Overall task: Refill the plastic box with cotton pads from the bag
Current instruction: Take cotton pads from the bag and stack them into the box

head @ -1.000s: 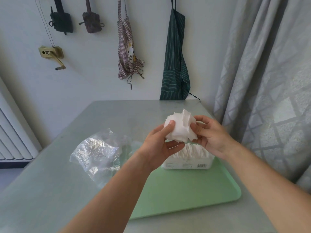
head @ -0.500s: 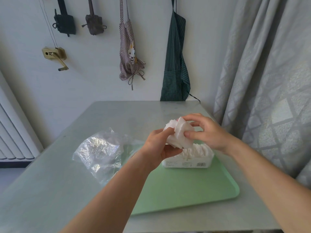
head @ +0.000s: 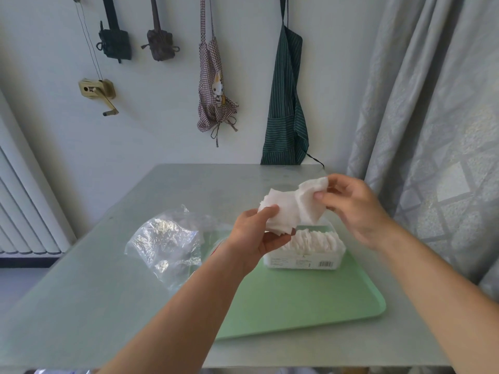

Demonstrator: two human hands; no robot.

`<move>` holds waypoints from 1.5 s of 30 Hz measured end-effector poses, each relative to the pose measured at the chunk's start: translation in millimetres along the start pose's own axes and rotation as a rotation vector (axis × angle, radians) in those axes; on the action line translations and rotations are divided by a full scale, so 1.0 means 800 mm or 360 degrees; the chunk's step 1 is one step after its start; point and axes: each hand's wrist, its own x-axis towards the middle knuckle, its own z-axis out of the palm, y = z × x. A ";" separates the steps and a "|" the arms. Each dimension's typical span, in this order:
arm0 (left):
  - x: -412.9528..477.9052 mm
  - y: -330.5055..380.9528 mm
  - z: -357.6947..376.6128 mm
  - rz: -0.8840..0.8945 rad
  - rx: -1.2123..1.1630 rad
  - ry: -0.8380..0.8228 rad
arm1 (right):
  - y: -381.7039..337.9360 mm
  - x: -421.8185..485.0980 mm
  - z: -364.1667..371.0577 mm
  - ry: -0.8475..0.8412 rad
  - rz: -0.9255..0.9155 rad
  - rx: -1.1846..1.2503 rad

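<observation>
Left grip (head: 256,233): closed round a loose bunch of cotton pads (head: 280,211), thumb on top and fingers underneath, held in the air.
Right grip (head: 353,209): thumb and forefinger pinched the pads at the 2 o'clock end of that bunch, while the other fingers were loosely curled and touched nothing.
Bunch of cotton pads: white and ruffled, spanning both grips and lifted clear of the surface. It hung over the 11 o'clock corner of the plastic box. I could not tell how many pads the right grip had hold of.
Plastic box (head: 305,261): clear, open-topped, with a barcode label on its near wall. It stood at the 12 o'clock end of the tray.
Pads in the box (head: 313,240): a row standing on edge, tops showing above the rim.
Tray (head: 297,300): pale green, flat on the surface, under the box.
Bag (head: 164,238): clear crumpled plastic, lying at 9 o'clock of the box. It lay mostly on the bare surface, its right side reaching the tray's edge.
Surface (head: 94,292): grey and smooth.
Wall at 12 o'clock: a checked apron (head: 213,85) and a green striped apron (head: 286,103) hung there.
Curtain (head: 432,130): grey, at 3 o'clock of the surface.
</observation>
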 end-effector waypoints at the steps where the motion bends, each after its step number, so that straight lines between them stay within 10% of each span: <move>1: 0.001 0.000 0.001 0.0017 0.0006 0.0016 | -0.004 0.000 -0.004 0.0023 0.0089 0.0217; 5: 0.005 -0.007 0.008 0.0065 0.0027 0.0039 | -0.007 -0.004 -0.001 -0.0110 0.0415 0.0542; 23: 0.026 -0.009 0.019 0.0023 0.0291 -0.0204 | 0.010 0.015 0.025 0.0102 0.0387 -0.0660; 33: 0.063 0.034 0.008 0.0065 0.0556 -0.0362 | -0.017 0.091 -0.003 -0.0933 0.0662 -0.0521; 45: 0.103 0.015 -0.025 -0.0006 0.1361 0.0050 | 0.051 0.128 0.003 -0.0502 0.1126 -0.0379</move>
